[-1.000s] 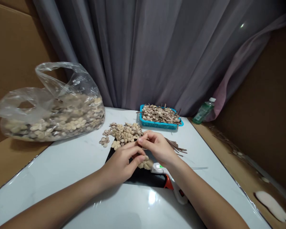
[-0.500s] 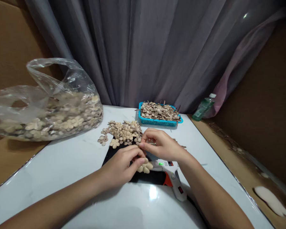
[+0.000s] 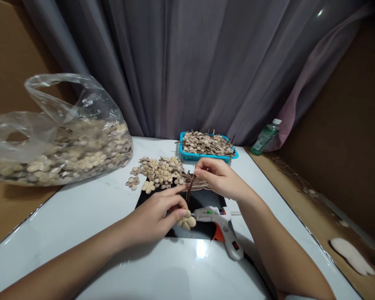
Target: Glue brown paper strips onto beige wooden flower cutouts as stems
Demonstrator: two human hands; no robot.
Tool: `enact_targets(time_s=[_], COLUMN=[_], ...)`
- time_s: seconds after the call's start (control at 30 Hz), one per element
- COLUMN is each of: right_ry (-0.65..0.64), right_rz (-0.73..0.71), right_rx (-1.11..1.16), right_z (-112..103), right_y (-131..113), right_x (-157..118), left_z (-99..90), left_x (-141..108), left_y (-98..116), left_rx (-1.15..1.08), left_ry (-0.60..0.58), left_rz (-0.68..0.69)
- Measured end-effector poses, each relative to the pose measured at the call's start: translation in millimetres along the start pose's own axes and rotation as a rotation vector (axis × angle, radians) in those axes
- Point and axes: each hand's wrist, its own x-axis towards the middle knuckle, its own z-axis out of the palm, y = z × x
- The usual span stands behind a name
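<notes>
My left hand (image 3: 158,214) pinches a cream flower-shaped piece (image 3: 188,221) between thumb and fingers, its index finger stretched toward a brown strip. That thin dark brown strip (image 3: 190,191) hangs from the pinched fingertips of my right hand (image 3: 220,177), its lower end just above the flower piece. Right beside the flower, the nozzle of a white glue gun (image 3: 226,233) with an orange trigger and a lit green light points left. Beneath them lies a black mat (image 3: 203,201). A bundle of similar strips (image 3: 203,184) rests behind, partly hidden by my right hand.
Loose flower pieces (image 3: 162,171) are heaped at the mat's back left. A blue basket (image 3: 193,157) of flowers on strips stands behind. At left is a clear plastic bag (image 3: 84,154) full of flower pieces. A green bottle (image 3: 264,138) stands back right, before the curtain (image 3: 193,62).
My right hand has moved up and to the right, with the brown strip now showing in its fingers. The left hand keeps the flower piece and has shifted slightly left in view.
</notes>
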Motion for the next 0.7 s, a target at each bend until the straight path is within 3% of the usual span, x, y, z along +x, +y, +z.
enact_targets(time_s=[0.3,0.7], right_ry=[-0.116,-0.161], right_rz=[-0.132,-0.104], right_rx=[-0.301,-0.369], right_z=[22,18], right_y=[-21,-19], right_x=[-4,-8], left_z=[3.8,7.7], left_x=[0,1], left_y=[3,4], left_rx=[-0.047,-0.034], left_ry=[0.176,0.160], left_rz=[0.013,-0.005])
